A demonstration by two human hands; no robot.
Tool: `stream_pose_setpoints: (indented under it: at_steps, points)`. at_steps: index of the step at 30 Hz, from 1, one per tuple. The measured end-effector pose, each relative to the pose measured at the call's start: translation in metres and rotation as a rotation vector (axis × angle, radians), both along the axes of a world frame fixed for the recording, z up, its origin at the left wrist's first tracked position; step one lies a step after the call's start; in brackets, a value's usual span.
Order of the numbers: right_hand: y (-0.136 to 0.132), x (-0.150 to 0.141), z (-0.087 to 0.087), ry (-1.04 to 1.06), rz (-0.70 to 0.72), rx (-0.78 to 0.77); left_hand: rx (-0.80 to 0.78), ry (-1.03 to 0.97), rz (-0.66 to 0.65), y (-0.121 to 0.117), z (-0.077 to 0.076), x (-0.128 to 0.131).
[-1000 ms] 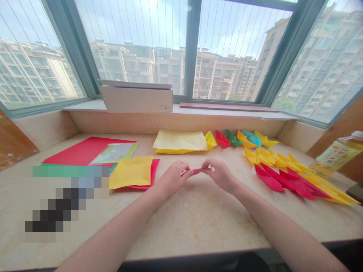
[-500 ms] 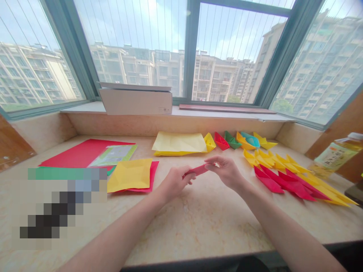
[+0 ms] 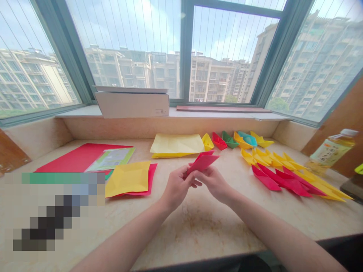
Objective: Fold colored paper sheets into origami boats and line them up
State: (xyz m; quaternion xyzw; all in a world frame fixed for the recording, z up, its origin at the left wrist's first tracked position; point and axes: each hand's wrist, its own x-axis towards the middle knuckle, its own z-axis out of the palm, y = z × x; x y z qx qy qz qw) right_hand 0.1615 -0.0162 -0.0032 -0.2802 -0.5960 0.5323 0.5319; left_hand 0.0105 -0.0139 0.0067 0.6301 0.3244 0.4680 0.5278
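Observation:
Both hands hold a folded red paper piece (image 3: 203,161) above the marble sill, raised and tilted toward me. My left hand (image 3: 177,186) pinches its lower left end with the fingers closed. My right hand (image 3: 214,182) grips the underside from the right, fingers curled on it. Just left of the hands lies a yellow sheet (image 3: 127,176) on top of a red sheet (image 3: 149,178).
Paper boats (image 3: 232,139) in several colours line the back, and flat folded red and yellow pieces (image 3: 286,174) lie at right. Also here: a pale yellow sheet stack (image 3: 176,145), a large red sheet (image 3: 74,158), a white box (image 3: 132,102), a bottle (image 3: 329,151).
The red piece was held low and flat between both hands; now it is lifted and turned up toward me, with both hands drawn closer together and nearer.

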Motion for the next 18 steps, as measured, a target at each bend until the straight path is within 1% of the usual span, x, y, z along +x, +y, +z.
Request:
stream_pose_setpoints:
  at_steps: [1,4,6,9,14,18]
  points:
    - [0.0,-0.001,-0.001,0.036,-0.058,-0.011,-0.017,0.024,-0.016,0.0,-0.001,0.0]
    - [0.006,0.006,-0.001,0.148,-0.321,0.002,-0.075,0.084,-0.019,-0.001,-0.002,0.0]
    - [0.01,0.013,0.002,0.186,-0.415,0.019,-0.088,0.107,-0.021,-0.002,-0.002,-0.001]
    - [0.01,0.02,0.007,0.174,-0.424,0.027,-0.095,0.132,-0.05,-0.002,-0.003,-0.001]
    - [0.009,0.021,0.01,0.114,-0.422,0.034,-0.146,0.156,-0.154,0.0,-0.009,-0.005]
    - [0.012,0.024,0.009,0.015,-0.489,0.093,-0.137,0.186,-0.154,0.004,-0.007,-0.007]
